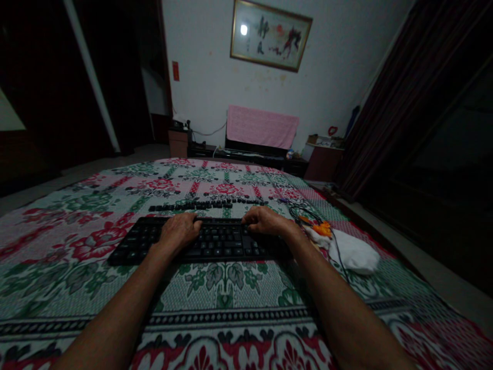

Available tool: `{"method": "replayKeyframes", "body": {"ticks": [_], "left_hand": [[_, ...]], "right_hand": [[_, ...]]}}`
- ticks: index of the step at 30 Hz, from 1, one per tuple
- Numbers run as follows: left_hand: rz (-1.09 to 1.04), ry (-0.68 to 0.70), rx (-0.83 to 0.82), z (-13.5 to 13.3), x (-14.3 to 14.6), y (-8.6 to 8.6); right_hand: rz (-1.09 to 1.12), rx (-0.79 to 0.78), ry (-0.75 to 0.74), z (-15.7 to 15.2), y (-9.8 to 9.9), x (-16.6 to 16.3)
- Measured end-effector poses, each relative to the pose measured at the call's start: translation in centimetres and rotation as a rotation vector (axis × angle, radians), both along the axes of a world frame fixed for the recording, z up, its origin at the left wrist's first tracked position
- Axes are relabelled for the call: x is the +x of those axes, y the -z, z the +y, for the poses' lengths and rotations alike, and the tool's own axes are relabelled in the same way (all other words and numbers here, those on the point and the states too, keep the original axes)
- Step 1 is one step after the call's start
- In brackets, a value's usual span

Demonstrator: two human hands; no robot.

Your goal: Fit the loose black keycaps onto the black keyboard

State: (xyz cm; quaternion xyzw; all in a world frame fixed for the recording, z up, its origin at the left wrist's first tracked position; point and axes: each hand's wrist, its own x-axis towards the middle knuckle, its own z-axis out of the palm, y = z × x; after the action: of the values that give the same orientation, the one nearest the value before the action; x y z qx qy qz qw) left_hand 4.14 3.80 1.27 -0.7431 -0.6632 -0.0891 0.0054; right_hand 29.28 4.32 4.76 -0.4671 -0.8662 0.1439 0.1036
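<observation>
A black keyboard (215,245) lies flat on the flowered bedspread, its front edge toward me. My left hand (180,230) rests over its left-middle part, thumb on the top rows and fingers bent over the far edge, gripping it. At the right part of the far edge, my right hand (264,220) has its fingertips drawn together in a pinch. Whatever sits between those fingertips is hidden or too small to make out. Just beyond the keyboard, several loose black keycaps (208,205) lie in uneven rows.
Right of the keyboard lie a white cloth (356,254), an orange item (322,228) and a dark cable (337,249). The patterned bedspread (227,285) spreads around everything. Beyond the bed stands a low cabinet, with a pink towel (262,126) draped over something on it.
</observation>
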Motion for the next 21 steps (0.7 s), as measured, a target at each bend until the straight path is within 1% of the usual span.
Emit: {"method": "replayKeyframes", "body": {"ticks": [10,13,21], "left_hand": [[-0.016,-0.008,-0.012,0.08,-0.03,0.12],[-0.013,-0.01,-0.001,0.04,-0.02,0.09],[-0.014,-0.015,-0.015,-0.09,0.11,-0.15]], "right_hand": [[0.01,0.008,-0.007,0.16,0.22,0.09],[0.018,-0.013,-0.002,0.11,0.22,0.14],[0.175,-0.098,0.044,0.32,0.45,0.79]]}}
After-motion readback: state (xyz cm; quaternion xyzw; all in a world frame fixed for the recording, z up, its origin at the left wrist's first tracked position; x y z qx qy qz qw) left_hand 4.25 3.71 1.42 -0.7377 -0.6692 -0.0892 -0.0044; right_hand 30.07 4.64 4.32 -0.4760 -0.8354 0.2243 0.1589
